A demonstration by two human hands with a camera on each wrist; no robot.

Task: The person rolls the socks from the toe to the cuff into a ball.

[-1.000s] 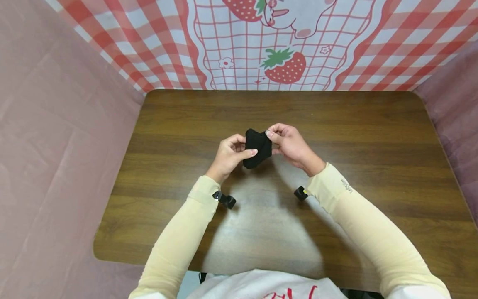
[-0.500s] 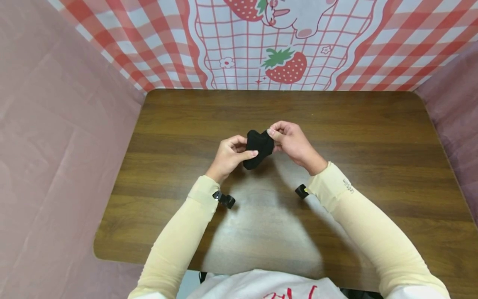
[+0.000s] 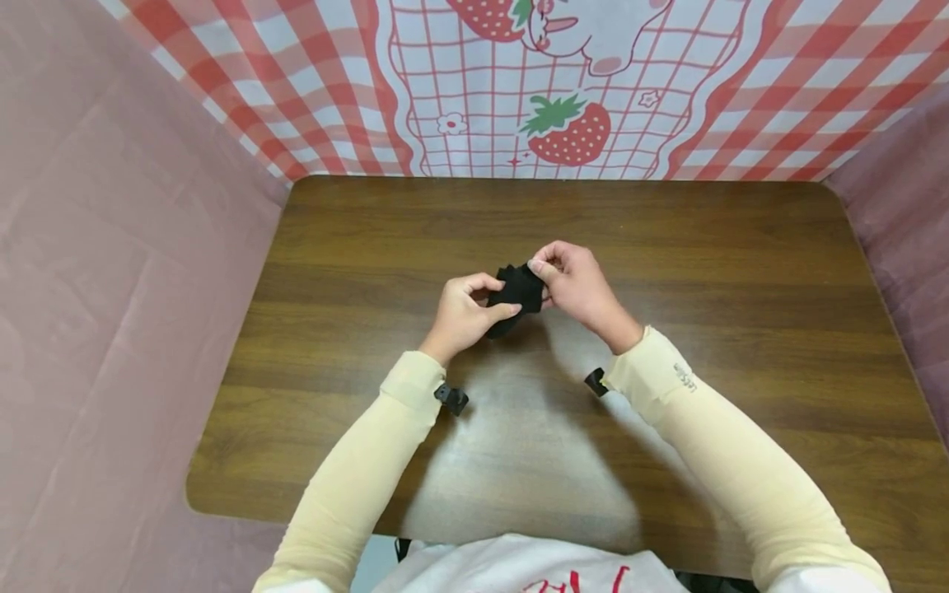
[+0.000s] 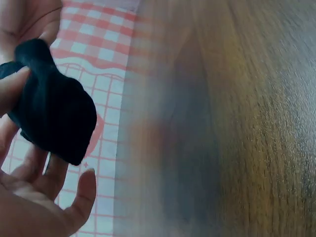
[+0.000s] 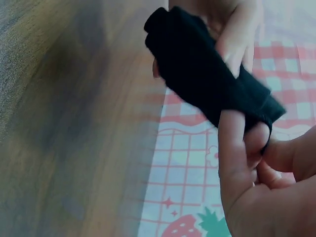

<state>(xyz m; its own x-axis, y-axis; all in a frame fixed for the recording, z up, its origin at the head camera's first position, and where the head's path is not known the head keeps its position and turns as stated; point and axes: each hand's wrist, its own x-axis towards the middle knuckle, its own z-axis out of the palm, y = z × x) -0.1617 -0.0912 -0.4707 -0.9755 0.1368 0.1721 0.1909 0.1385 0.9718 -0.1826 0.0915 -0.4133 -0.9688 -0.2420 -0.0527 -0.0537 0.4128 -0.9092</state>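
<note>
A small bundle of soft black cloth, which looks like a folded black sock [image 3: 519, 290], is held between both hands above the table. My left hand [image 3: 461, 316] pinches its left side between thumb and fingers. At the upper right edge, my right hand [image 3: 582, 284] pinches the fabric. In the right wrist view the black sock [image 5: 192, 64] has its edge stretched around a fingertip of the right hand [image 5: 266, 197]. The left wrist view shows the sock [image 4: 59, 108] with its rounded end pointing down; part of the left hand [image 4: 39, 197] lies below it.
The brown wooden table [image 3: 356, 231] has rounded corners. Behind it hangs a red-and-white checked cloth [image 3: 311, 91] with strawberries. Pink cloth [image 3: 89, 288] hangs at the sides. Small black devices [image 3: 452, 399] are strapped at both wrists.
The left fingers have shifted from behind the sock to its upper side, and the left hand moved slightly right. The sock has become more bunched. The right hand has barely moved.
</note>
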